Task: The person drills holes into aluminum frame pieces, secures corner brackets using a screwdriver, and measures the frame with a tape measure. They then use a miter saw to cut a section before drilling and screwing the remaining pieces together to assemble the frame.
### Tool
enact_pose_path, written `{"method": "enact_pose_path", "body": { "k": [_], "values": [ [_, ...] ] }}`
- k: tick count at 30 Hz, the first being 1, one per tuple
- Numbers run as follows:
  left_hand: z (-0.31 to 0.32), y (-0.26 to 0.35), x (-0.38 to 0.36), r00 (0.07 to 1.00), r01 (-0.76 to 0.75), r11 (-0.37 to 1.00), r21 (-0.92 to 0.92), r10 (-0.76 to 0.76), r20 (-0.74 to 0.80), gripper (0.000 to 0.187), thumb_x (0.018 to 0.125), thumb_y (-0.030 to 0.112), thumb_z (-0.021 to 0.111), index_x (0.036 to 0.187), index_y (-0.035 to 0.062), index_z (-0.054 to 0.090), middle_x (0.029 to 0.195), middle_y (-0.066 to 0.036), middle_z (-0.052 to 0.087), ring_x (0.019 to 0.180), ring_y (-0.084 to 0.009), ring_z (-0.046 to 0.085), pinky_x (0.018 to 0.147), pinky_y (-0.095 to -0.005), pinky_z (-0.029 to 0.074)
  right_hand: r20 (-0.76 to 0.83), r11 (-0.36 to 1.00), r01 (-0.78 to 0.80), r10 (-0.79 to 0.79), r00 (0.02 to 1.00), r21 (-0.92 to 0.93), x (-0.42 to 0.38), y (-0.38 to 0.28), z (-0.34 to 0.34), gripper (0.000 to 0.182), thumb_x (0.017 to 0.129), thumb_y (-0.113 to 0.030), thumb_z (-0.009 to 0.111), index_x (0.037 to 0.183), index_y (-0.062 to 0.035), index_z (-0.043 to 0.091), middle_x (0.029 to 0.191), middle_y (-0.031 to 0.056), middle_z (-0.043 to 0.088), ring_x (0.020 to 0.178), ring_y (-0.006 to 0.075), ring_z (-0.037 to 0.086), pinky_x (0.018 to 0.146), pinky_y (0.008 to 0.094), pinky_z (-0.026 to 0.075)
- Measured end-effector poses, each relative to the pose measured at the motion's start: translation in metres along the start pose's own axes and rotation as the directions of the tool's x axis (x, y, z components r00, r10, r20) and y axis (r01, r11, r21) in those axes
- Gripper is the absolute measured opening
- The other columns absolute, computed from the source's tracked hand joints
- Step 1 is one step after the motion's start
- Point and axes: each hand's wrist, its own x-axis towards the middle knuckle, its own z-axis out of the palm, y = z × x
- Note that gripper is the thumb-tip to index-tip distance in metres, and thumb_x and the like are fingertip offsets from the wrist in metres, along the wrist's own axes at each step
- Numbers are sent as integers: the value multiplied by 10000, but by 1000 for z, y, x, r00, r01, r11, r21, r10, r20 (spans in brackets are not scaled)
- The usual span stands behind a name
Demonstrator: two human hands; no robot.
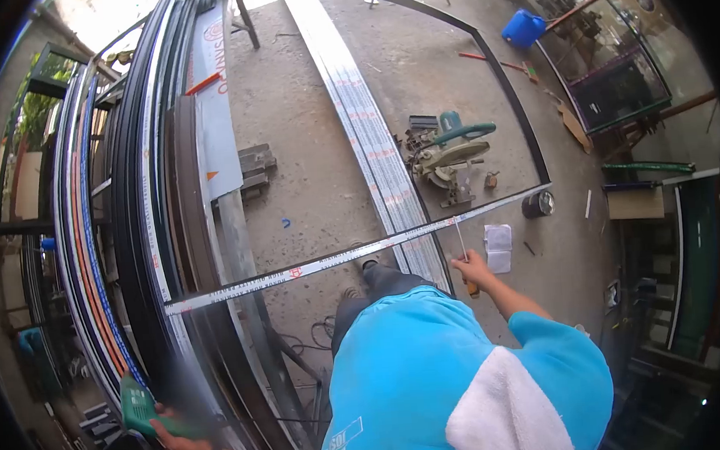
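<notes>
My left hand [184,444] is at the lower left, its fingers wrapped round a green tool [139,406] beside the stacked profiles. To the right, my right hand [472,269] grips a screwdriver [461,239] with a yellowish handle and a thin shaft pointing up to the frame bar. That bar [337,260], covered with printed protective film, crosses in front of my body from the profile stack to the frame's right corner. A large dark frame [509,80] extends away from it.
Long profiles [131,181] are stacked at the left. Silvery wrapped profiles [362,118] run along the floor under the frame. A miter saw [454,153], a black can [538,205], an open notebook [498,248] and a blue jug [523,28] stand or lie right of centre.
</notes>
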Motion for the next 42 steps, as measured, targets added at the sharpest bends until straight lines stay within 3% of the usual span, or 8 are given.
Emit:
{"method": "enact_pose_path", "body": {
  "k": [1, 5, 8, 14, 22, 30, 35, 42],
  "values": [
    [-1, 5, -4, 993, -47, 998, -36, 51, 110, 599, 1002, 363, 616, 1431, -20, 448, 1272, -117, 578, 980, -128, 557, 888, -294, 504, 17, 999, -41, 41, 999, -11, -1, 5, -10, 440, 886, -309, 774, 1118, 5, 569, 810, 100, 628, 560, 179, 606, 488, 340, 499],
    [77, 32, -43, 863, -65, 974, -217, 164, 478, 662, 963, 228, 612, 1469, -77, 313, 1340, -155, 466, 935, -143, 537, 778, -275, 541, -38, 995, -78, 80, 996, 59, -5, 26, -29, 437, 894, -283, 763, 1150, 8, 561, 805, 93, 608, 530, 173, 580, 470, 346, 487],
    [95, 22, -34, 678, 320, 875, -363, 56, 733, 739, 899, 179, 651, 1456, -123, 270, 1330, -210, 422, 894, -169, 541, 695, -287, 578, -53, 962, -16, 32, 998, 272, -40, 24, -28, 448, 902, -269, 754, 1192, 4, 549, 823, 102, 627, 558, 172, 588, 500, 354, 506],
    [192, -21, -51, 189, 423, 906, -4, -84, 978, 756, 846, 211, 729, 1401, -144, 358, 1320, -235, 441, 908, -175, 564, 648, -266, 593, -69, 902, -137, 180, 981, 409, -107, 80, -14, 490, 851, -182, 772, 1231, 2, 523, 826, 117, 630, 585, 186, 601, 524, 364, 518],
    [273, -64, -140, 149, 439, 877, 197, -287, 946, 618, 747, 162, 801, 1239, -82, 517, 1272, -255, 524, 860, -216, 619, 602, -304, 590, -51, 753, -454, 539, 840, 476, -125, 215, -29, 513, 854, -53, 613, 1341, -37, 455, 937, 132, 613, 644, 213, 611, 499, 410, 528],
    [373, -124, -229, 38, 305, 844, 442, -474, 880, 677, 762, 167, 804, 1312, -60, 482, 1212, -202, 573, 827, -179, 631, 603, -301, 583, -177, 676, -289, 531, 828, 678, -99, 231, -97, 500, 867, -98, 608, 1339, -34, 458, 895, 120, 636, 580, 187, 610, 470, 366, 530],
    [492, -188, -339, 7, 9, 833, 553, -553, 833, 750, 781, 142, 796, 1425, 8, 435, 1160, -164, 600, 797, -166, 640, 590, -301, 564, -88, 555, -347, 612, 786, 756, -59, 321, -150, 482, 860, -108, 628, 1310, -17, 481, 876, 119, 626, 573, 185, 604, 466, 360, 522],
    [638, -295, -449, 29, -299, 534, 791, -824, 567, 591, 823, 98, 738, 1350, 34, 479, 951, -82, 636, 759, -160, 635, 586, -319, 559, 6, 397, -434, 732, 681, 809, -115, 433, -260, 255, 891, -81, 592, 1133, -27, 533, 794, 92, 574, 557, 182, 587, 465, 359, 527]
  ]
}}
